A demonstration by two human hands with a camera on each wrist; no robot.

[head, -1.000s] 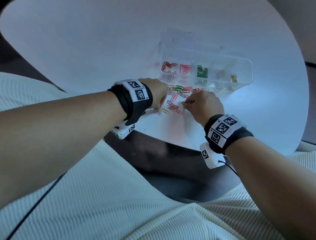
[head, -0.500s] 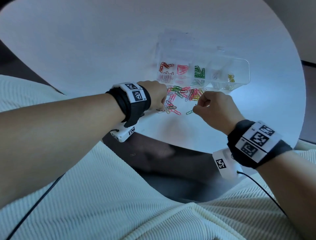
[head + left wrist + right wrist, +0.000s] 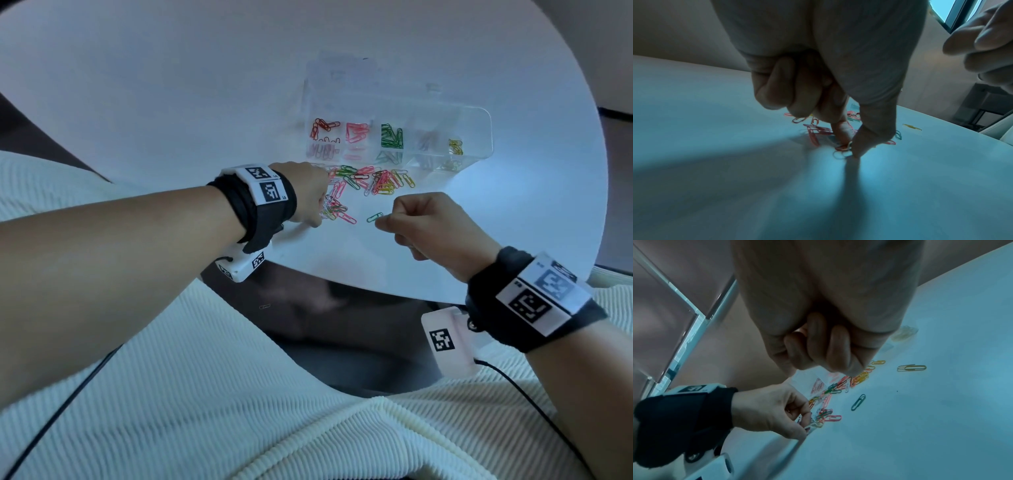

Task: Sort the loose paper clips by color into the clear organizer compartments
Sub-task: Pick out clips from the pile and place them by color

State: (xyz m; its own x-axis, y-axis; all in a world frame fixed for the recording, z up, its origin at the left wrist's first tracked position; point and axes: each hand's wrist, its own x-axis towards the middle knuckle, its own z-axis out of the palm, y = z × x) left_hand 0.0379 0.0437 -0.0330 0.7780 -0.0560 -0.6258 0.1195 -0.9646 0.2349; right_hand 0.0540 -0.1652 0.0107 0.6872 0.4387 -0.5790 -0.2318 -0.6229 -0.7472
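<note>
A clear organizer stands on the round white table, with red, pink, green, pale and yellow clips in separate compartments. Loose mixed clips lie in a band just in front of it. My left hand is down on a smaller cluster. In the left wrist view its thumb and forefinger pinch a pale clip against the table. My right hand is curled into a loose fist with nothing visible in it. Just left of its fingertips a lone green clip lies flat, apart from the hand.
The table's near edge curves just below both wrists. One yellow clip lies apart at the right end of the pile. A small clip lies on the dark floor under the table.
My right hand has drawn back toward me and to the right, out of the pile. The green clip came out with it and now lies alone. The left hand has stayed on its cluster.
</note>
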